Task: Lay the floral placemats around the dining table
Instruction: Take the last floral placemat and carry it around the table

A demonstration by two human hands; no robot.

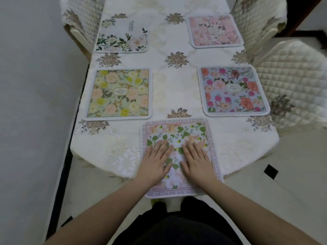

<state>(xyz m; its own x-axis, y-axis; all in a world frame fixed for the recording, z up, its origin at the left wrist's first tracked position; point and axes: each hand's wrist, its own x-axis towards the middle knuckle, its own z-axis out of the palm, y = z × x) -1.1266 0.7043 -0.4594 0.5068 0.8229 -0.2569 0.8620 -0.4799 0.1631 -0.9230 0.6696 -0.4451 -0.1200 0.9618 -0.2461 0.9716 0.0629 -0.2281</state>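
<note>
Several floral placemats lie on the cream embroidered tablecloth (pixel 177 89). A pink-bordered mat with green leaves (pixel 178 131) sits at the near end, overhanging the table edge. My left hand (pixel 155 161) and my right hand (pixel 198 160) both rest flat on it, fingers straight, side by side. A yellow-and-peach mat (pixel 120 93) lies at mid left and a blue mat with red flowers (pixel 233 90) at mid right. A white mat with green leaves (pixel 123 35) is at the far left, a pink mat (pixel 215 30) at the far right.
Quilted cream chairs stand at the far left (pixel 79 20), the far right (pixel 256 23) and the right side (pixel 297 82). A grey wall (pixel 35 85) runs close along the table's left side. Pale floor tiles (pixel 292 174) lie to the right.
</note>
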